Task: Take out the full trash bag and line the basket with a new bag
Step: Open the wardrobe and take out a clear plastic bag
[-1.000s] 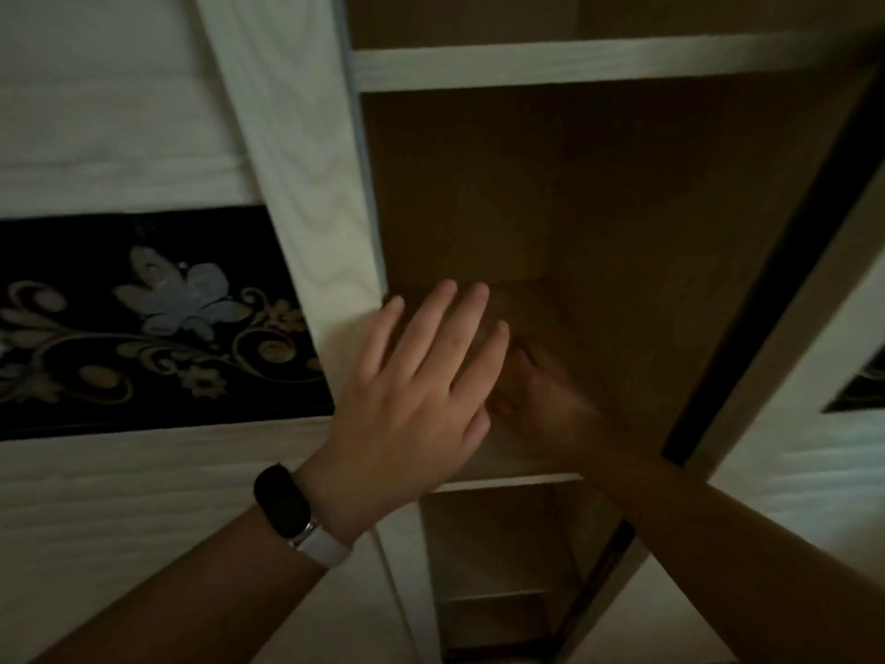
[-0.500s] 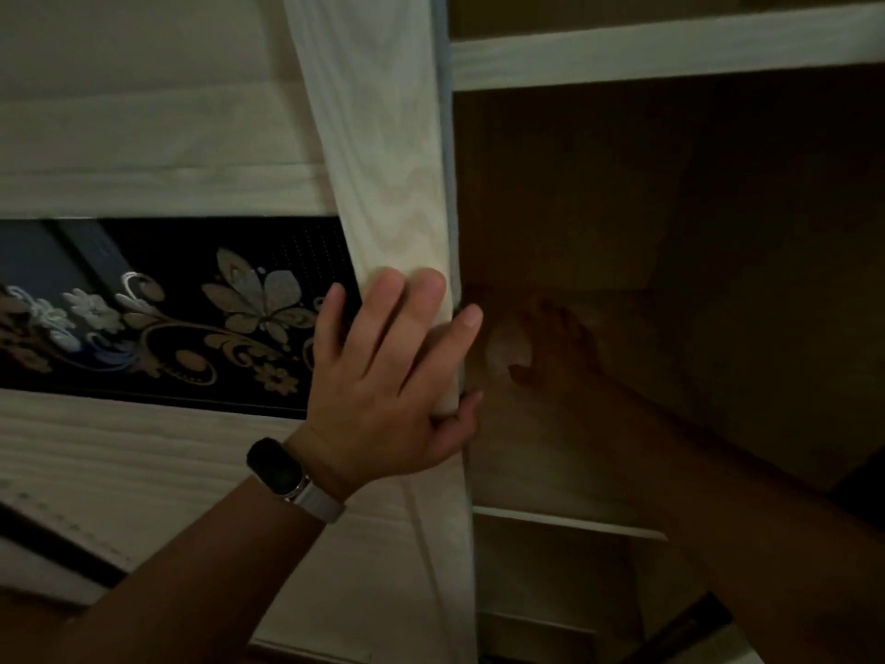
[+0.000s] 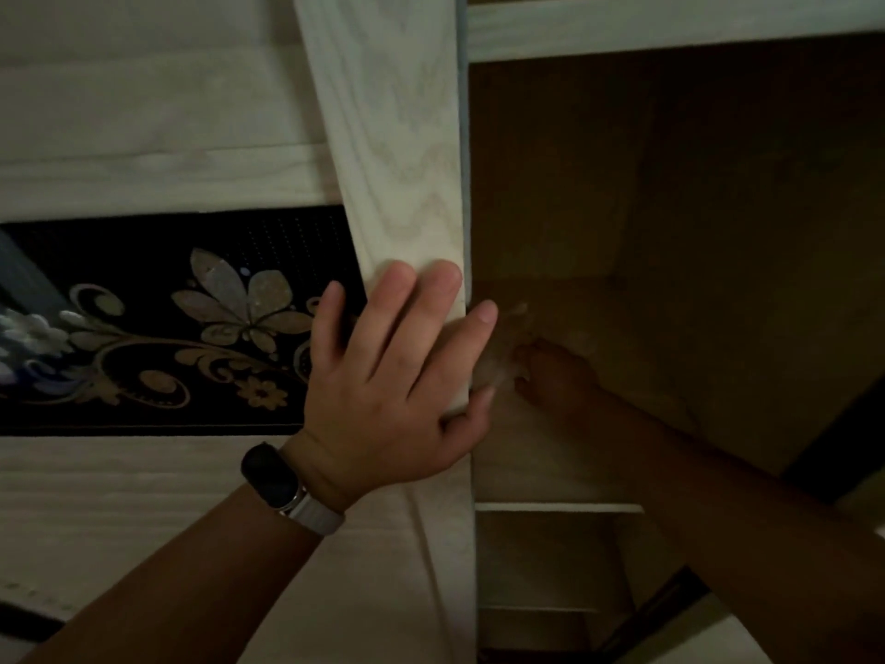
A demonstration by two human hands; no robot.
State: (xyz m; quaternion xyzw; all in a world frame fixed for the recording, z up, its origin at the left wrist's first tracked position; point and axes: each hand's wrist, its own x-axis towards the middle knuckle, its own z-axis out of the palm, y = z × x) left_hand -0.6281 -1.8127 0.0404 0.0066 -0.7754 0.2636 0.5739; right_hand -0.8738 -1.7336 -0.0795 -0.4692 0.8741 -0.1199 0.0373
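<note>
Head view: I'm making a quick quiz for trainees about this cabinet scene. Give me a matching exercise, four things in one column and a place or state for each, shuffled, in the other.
Things:
1. left hand
2. right hand
3. wristband
4. floral panel

Places or states:
A. reaching into the dark shelf compartment, by something pale and blurry
B. dark, with a flower pattern, left of the pale wooden post
C. worn on the left wrist
D. gripping the edge of the pale wooden post

Pairs: 1-D, 2-A, 3-C, 4-B
</note>
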